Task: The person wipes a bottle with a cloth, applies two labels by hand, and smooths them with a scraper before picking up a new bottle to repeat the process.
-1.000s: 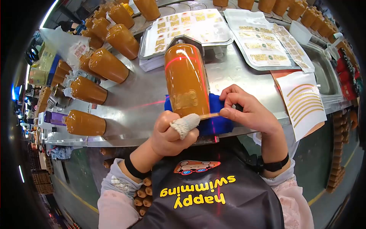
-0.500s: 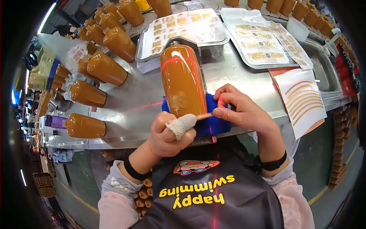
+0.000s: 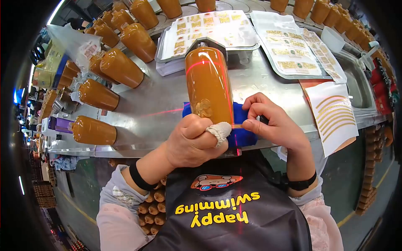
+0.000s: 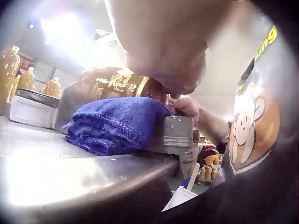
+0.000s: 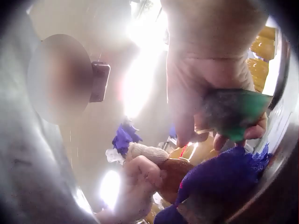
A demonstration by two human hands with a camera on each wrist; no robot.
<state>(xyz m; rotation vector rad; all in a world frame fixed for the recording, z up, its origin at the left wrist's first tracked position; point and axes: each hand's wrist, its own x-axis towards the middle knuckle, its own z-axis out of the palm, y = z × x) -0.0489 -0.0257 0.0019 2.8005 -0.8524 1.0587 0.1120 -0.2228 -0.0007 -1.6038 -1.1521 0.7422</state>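
A glossy brown bottle (image 3: pixel 208 79) lies on its side in a dark holder, base toward me, with a gold decal (image 3: pixel 204 108) near the base. My left hand (image 3: pixel 194 140) is curled at the base. Its cloth-covered digit (image 3: pixel 220 130) presses a thin gold strip (image 3: pixel 236 126) against the bottle's edge. Thumb and fingertip of my right hand (image 3: pixel 272 121) pinch the strip's free end. A dark green flat piece (image 5: pixel 238 112) shows tucked in the right hand in the right wrist view. Folded blue cloth (image 4: pixel 119 123) lies under the bottle.
Several brown bottles (image 3: pixel 94 129) stand along the left of the metal table (image 3: pixel 142 125). Trays of gold decal sheets (image 3: pixel 205 31) sit behind the holder. A white sheet with curved gold strips (image 3: pixel 333 113) hangs over the front right edge, near a sink (image 3: pixel 362 85).
My left hand has moved right along the base, covering part of the decal, and less strip shows between the hands. The right hand keeps its pinch.
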